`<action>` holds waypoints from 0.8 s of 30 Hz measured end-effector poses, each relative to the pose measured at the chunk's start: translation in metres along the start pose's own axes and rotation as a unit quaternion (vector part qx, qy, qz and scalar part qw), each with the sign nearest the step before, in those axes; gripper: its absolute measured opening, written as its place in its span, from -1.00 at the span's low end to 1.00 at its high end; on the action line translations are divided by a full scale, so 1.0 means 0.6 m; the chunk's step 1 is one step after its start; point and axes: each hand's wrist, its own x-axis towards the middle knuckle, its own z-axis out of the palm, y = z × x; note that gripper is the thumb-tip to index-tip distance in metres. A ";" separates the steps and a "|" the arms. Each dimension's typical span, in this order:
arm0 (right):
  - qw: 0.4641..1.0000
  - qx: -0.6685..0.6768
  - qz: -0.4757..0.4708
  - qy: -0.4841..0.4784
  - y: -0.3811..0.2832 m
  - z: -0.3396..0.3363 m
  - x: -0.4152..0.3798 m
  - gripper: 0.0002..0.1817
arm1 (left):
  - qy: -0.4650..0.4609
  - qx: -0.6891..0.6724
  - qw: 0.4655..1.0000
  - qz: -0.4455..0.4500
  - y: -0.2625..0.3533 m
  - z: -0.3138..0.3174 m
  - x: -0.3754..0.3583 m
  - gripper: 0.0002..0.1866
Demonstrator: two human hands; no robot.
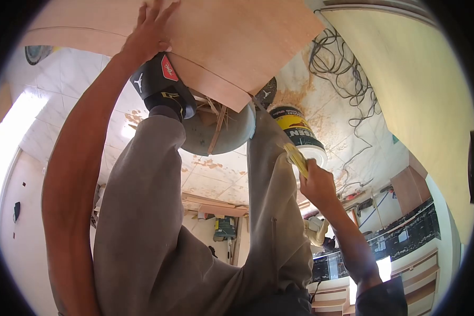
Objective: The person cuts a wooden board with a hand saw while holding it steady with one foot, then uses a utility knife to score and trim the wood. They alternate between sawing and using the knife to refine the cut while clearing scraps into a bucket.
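My left hand (151, 32) lies with its fingers spread on a large plywood sheet (231, 37), close to a black shoe (160, 84). Over my right knee, my right hand (317, 181) is closed around a yellow folding ruler or similar yellow strip (296, 159); its exact kind is hard to tell. The sheet's near corner reaches over a round grey tub (216, 134) with thin wood offcuts (219, 126) in it. Beside my right leg stands a paint bucket (295, 126) with a dark, yellow and white label.
Black cable (342, 79) lies in loops on the dusty tiled floor (216, 176). A pale yellow panel (405, 63) stands on the right. Wood strips (213, 204), a brown board (410, 188) and shelving units (418, 279) also show.
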 end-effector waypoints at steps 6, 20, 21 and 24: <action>0.999 -0.029 -0.034 0.027 -0.042 0.017 0.108 -0.70 | -0.001 0.101 0.992 0.069 -0.014 0.015 -0.003 0.26; 1.000 -0.016 0.003 0.000 0.019 -0.021 -0.040 -0.69 | -0.043 -0.008 0.998 -0.037 0.009 -0.008 0.002 0.19; 1.000 -0.012 0.001 0.004 0.003 -0.022 -0.016 -0.70 | -0.039 0.011 0.999 -0.019 0.011 -0.004 -0.005 0.20; 0.997 -0.043 -0.058 0.015 -0.052 0.011 0.151 -0.73 | -0.009 0.056 0.998 0.034 0.004 0.003 -0.002 0.24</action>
